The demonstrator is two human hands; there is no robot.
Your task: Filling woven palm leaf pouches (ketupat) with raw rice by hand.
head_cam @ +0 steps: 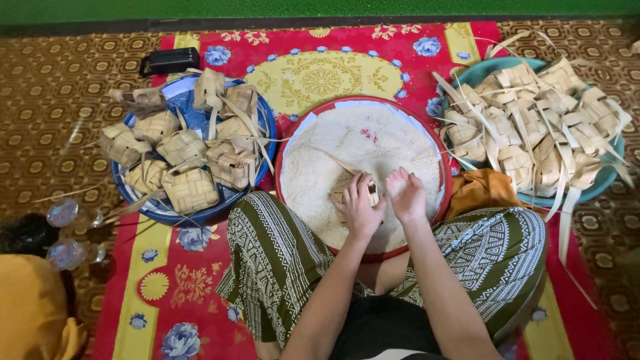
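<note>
My left hand [358, 204] grips a small woven palm-leaf pouch [371, 193] low over the rice. My right hand [407, 195] hovers beside it with fingers bunched together, touching the pouch's top; some rice grains seem to be pinched in them. Both hands are over a round red-rimmed basin [291, 140] full of white uncooked rice [347, 150], which sits on the floor between my knees. I sit cross-legged in a green patterned sarong [273, 253].
A blue basin [257, 110] at the left holds several woven pouches [190, 190]. A teal basin [603, 179] at the right is piled with several pouches with long leaf tails [533, 127]. An orange cloth [480, 190], a black box [172, 60], a red floral mat [167, 287].
</note>
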